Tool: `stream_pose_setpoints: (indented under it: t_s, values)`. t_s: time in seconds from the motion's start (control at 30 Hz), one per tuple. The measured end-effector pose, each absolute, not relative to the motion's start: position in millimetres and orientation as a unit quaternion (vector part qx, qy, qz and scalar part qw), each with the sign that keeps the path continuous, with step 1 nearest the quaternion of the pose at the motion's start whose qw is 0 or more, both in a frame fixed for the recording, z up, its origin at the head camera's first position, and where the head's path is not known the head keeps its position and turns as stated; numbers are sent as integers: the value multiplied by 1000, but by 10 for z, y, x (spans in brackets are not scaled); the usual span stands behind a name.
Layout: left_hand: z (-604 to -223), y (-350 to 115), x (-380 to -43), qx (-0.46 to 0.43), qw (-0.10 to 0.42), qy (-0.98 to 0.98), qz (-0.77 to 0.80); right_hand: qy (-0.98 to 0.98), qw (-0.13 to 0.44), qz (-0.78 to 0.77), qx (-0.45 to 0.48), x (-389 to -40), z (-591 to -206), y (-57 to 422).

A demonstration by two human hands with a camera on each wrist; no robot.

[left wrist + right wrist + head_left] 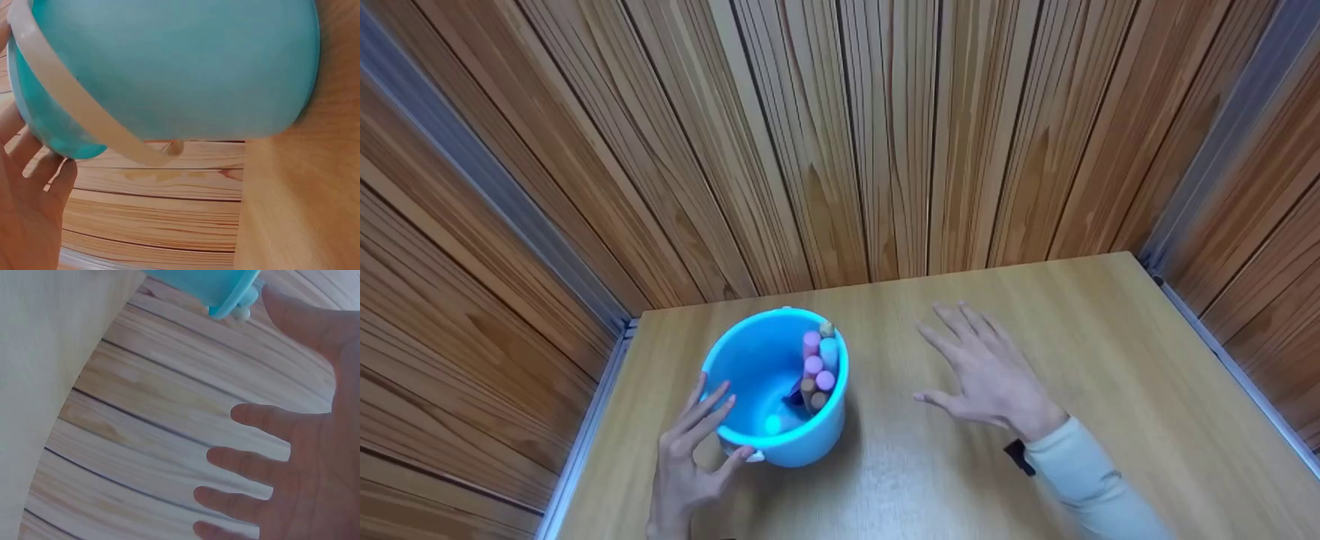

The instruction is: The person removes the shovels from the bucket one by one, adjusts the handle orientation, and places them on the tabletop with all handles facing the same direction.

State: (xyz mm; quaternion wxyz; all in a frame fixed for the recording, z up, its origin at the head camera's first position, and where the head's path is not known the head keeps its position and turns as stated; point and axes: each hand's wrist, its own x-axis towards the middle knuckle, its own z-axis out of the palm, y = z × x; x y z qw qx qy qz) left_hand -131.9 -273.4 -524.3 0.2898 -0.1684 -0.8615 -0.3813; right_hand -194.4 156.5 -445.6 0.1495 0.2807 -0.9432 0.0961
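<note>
The blue bucket (810, 444) stands on the desk (919, 484), marker-like sticks (813, 366) bunched along its right inner wall. At its near-left rim the left hand (684, 459) has fingers loosely spread, no firm hold apparent; light, steady contact would suit best, I reckon. The right hand (997, 379) hovers well apart, splayed, empty

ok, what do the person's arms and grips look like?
Right grip: bare hand, no glove visible; pale, creased sleeve down to the wrist, with a small black piece at its edge, can't tell what. Left grip: also a bare hand, no glove visible; no sleeve in view there.
</note>
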Motion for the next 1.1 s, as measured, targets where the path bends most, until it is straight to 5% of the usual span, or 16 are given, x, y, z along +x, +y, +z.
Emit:
stream_pose_setpoints:
  t_s: [0.27,0.53,1.1]
  values:
    - [-5043,-2712,-1233,-220,341,-801,-441,-933,142,52,327,-2171,-4328,1246]
    - [-4964,-2695,-1173,-206,336,-806,-441,-928,94,65,355,-2305,-4149,834]
    - [-5325,-2787,-1308,-214,377,-798,-418,-902,49,-2,429,-2438,-4137,-139]
